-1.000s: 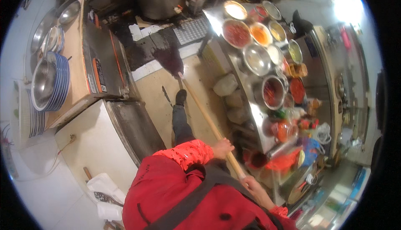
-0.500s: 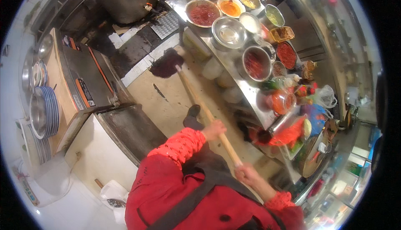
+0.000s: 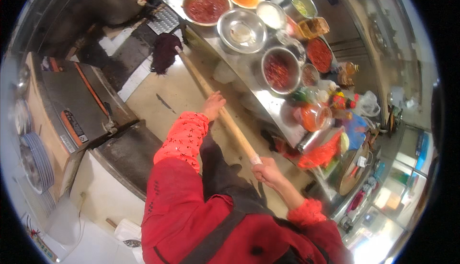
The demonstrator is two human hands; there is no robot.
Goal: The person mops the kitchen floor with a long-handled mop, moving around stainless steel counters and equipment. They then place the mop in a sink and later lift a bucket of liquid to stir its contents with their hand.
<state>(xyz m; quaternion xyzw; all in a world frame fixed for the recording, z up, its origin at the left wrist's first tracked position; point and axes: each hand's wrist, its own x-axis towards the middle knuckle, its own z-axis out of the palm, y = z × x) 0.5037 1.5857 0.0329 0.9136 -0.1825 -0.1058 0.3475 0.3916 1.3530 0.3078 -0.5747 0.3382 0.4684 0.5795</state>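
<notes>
A mop with a long wooden handle slants from my body toward the far left. Its dark, wet-looking mop head lies at the far end of the tan floor, against the white ledge. My left hand is closed round the middle of the handle. Lower down, close to the handle's near end, my right hand grips it too. Red patterned sleeves cover both forearms.
Along the right runs a steel table crowded with metal bowls, a jar of red contents and bottles. At left stand a dark cabinet and stacked plates. A large pot sits at the back left.
Both my hands have pushed the mop forward and to the left. The mop head has slid from the open floor up to the white ledge. The view has shifted as well.
</notes>
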